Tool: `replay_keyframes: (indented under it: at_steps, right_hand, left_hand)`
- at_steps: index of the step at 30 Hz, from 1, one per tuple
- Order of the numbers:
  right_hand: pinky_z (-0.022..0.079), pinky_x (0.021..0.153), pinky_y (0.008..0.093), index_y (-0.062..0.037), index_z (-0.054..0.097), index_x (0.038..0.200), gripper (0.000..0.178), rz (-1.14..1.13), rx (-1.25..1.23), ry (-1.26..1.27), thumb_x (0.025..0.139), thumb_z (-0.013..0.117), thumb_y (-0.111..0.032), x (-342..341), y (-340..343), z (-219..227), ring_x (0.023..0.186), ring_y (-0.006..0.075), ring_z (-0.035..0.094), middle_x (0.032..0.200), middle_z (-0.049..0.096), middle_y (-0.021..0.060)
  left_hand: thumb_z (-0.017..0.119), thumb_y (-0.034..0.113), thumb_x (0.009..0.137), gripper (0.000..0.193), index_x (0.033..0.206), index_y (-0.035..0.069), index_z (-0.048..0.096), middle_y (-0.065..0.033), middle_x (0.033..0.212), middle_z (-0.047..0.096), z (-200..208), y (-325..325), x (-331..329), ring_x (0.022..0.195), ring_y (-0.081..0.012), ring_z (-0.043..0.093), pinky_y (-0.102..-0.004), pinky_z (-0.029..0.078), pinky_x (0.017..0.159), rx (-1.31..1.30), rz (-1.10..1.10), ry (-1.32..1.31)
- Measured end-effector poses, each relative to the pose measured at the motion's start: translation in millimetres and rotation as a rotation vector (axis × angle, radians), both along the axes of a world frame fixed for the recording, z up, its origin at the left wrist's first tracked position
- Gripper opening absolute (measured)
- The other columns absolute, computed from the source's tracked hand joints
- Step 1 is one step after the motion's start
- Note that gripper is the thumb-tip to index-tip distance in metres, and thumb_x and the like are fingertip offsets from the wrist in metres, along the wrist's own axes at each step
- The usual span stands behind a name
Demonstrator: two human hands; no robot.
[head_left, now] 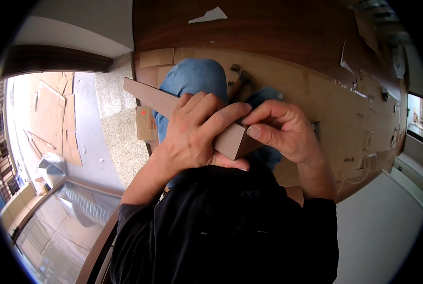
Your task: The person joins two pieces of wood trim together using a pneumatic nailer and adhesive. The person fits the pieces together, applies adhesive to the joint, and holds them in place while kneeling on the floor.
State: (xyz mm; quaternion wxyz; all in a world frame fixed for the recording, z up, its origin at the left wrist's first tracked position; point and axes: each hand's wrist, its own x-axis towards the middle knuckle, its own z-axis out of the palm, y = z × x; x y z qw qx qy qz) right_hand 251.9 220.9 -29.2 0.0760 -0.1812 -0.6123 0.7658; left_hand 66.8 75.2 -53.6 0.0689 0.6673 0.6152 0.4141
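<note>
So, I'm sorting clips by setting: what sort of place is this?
Probably an indoor room being fitted out or renovated: flattened cardboard covers part of the brown floor, a hammer lies on it, and a long brown board is held above.

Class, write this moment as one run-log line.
left hand: gripping brown board | right hand: fingertips at board's end, pinch unclear | hammer: lying on cardboard sheet

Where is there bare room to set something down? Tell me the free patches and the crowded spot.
Free: the cardboard sheet right of the hammer, and the dark floor right of the top white scrap. Crowded: over the jeans, with left hand, right hand and brown board.
</note>
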Motion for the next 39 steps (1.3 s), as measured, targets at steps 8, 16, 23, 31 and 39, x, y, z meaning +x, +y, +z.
replay_keyframes:
  at_steps: [8, 16, 23, 31, 39]
  right_hand:
    - [0.052, 0.066, 0.0216, -0.0028, 0.066, 0.1, 0.02, -0.056, -0.051, 0.038, 0.099, 0.078, -0.018, 3, 3, -10, 0.075, 0.005, 0.065, 0.083, 0.072, 0.0017]
    - [0.053, 0.065, 0.0207, -0.0021, 0.07, 0.099, 0.021, -0.155, -0.027, 0.023, 0.096, 0.08, -0.02, 6, -7, -11, 0.075, 0.0049, 0.066, 0.082, 0.074, 0.0027]
    - [0.053, 0.062, 0.0204, -0.0014, 0.071, 0.095, 0.019, -0.132, -0.028, 0.037, 0.094, 0.083, -0.017, 6, -10, -13, 0.073, 0.0048, 0.068, 0.081, 0.075, 0.0035]
    - [0.055, 0.069, 0.0229, -0.0012, 0.065, 0.105, 0.022, -0.103, 0.092, 0.051, 0.097, 0.08, -0.016, 7, -9, -12, 0.08, 0.0082, 0.071, 0.086, 0.076, 0.0062]
    - [0.052, 0.1, 0.0401, -0.0001, 0.061, 0.128, 0.058, -0.174, 0.57, 0.057, 0.087, 0.088, -0.03, 16, -15, -9, 0.114, 0.0281, 0.067, 0.113, 0.073, 0.0149]
  left_hand:
    - [0.079, 0.073, 0.065, 0.08, 0.126, 0.022, 0.075, 0.0018, 0.098, 0.064, 11, 0, -10, 0.088, -0.02, 0.061, -0.0353, 0.038, 0.077, -0.084, -0.114, -0.095]
    - [0.089, 0.066, 0.06, 0.078, 0.119, 0.017, 0.076, 0.0005, 0.103, 0.071, 17, 0, -10, 0.092, -0.0204, 0.064, -0.0357, 0.04, 0.084, -0.129, -0.148, -0.181]
    - [0.09, 0.064, 0.063, 0.072, 0.119, 0.019, 0.078, 0.0033, 0.1, 0.07, 15, -4, -9, 0.09, -0.0175, 0.063, -0.0349, 0.037, 0.082, -0.115, -0.181, -0.24]
    - [0.089, 0.063, 0.065, 0.07, 0.12, 0.02, 0.077, 0.005, 0.101, 0.07, 8, -2, -6, 0.089, -0.0158, 0.062, -0.0343, 0.036, 0.081, -0.088, -0.134, -0.214]
    - [0.078, 0.058, 0.081, 0.055, 0.123, 0.023, 0.076, 0.0056, 0.1, 0.067, -10, 4, 14, 0.085, -0.0145, 0.057, -0.0357, 0.033, 0.08, -0.011, 0.06, 0.006]
